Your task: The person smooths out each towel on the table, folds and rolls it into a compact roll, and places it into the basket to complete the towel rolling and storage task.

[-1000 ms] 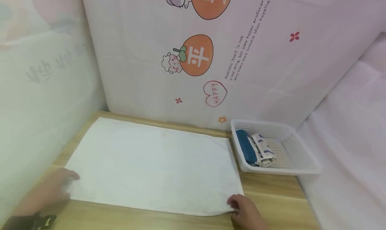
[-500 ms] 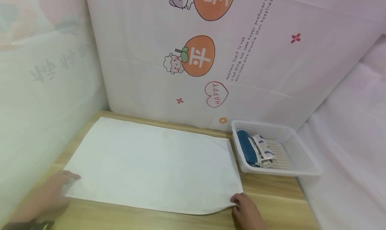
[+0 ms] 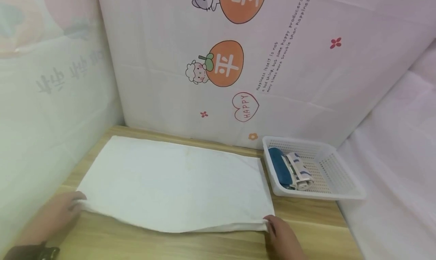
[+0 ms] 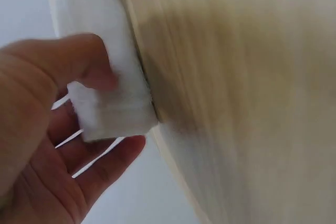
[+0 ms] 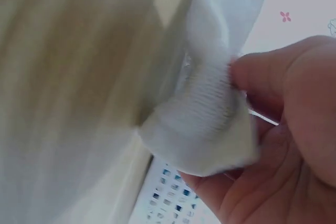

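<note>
White towel (image 3: 177,182) (near edge lifted) pinched at corners by left hand (image 3: 56,214), right hand (image 3: 284,237).

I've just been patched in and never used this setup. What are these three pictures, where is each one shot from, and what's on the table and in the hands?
There is no machine here: a person works with two bare hands. The wide picture comes from a camera on their head, looking down at a wooden table. The other two come from cameras strapped to each wrist. On the table lies a white towel, spread flat, and beside it a white basket holding rolled cloths. The left hand pinches the towel's near left corner between thumb and fingers, clearest in the left wrist view. The right hand pinches the near right corner the same way.
</note>
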Demonstrator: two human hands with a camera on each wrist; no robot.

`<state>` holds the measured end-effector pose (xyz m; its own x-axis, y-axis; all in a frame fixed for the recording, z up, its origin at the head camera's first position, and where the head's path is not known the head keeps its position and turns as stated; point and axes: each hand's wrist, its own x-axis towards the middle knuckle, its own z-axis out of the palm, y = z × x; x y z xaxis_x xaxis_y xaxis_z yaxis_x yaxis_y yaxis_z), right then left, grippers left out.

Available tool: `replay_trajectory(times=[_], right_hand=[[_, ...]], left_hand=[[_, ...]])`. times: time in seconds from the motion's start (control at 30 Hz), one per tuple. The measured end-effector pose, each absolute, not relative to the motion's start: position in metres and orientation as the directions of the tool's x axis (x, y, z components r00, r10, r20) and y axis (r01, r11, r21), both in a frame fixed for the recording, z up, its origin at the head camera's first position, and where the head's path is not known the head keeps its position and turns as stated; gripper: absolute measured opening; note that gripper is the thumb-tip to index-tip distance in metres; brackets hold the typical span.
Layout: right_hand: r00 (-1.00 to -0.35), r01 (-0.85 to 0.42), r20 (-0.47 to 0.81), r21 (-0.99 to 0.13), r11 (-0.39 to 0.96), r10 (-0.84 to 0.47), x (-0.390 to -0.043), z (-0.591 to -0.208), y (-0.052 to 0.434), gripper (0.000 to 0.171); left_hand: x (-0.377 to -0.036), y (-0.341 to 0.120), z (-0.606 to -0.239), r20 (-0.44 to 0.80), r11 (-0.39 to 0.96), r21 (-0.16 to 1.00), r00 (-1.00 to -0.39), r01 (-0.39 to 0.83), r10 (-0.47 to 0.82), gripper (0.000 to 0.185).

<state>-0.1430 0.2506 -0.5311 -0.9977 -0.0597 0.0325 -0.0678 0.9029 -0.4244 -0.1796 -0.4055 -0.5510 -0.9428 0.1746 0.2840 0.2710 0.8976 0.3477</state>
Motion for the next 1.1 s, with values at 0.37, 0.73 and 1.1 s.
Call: replay_trajectory(times=[0.37,0.73,1.1], right_hand=[[-0.997,-0.081,0.030,-0.549,0.832,-0.077,-0.137,-0.489,0.255,0.014],[-0.980,-0.201,0.098,-0.497,0.844,-0.176,-0.152,-0.460,0.262,0.017],[-0.939,-0.329,0.205,-0.312,0.891,-0.274,-0.241,-0.425,0.263,0.014]], left_hand=[[-0.187,-0.426,-0.524,0.388,0.837,0.456,-0.914,0.302,0.118,0.017],[-0.227,-0.429,-0.497,0.491,0.852,0.365,-0.855,0.375,0.166,0.018],[-0.299,-0.418,-0.476,0.462,0.836,0.457,-0.884,0.304,0.068,0.017]])
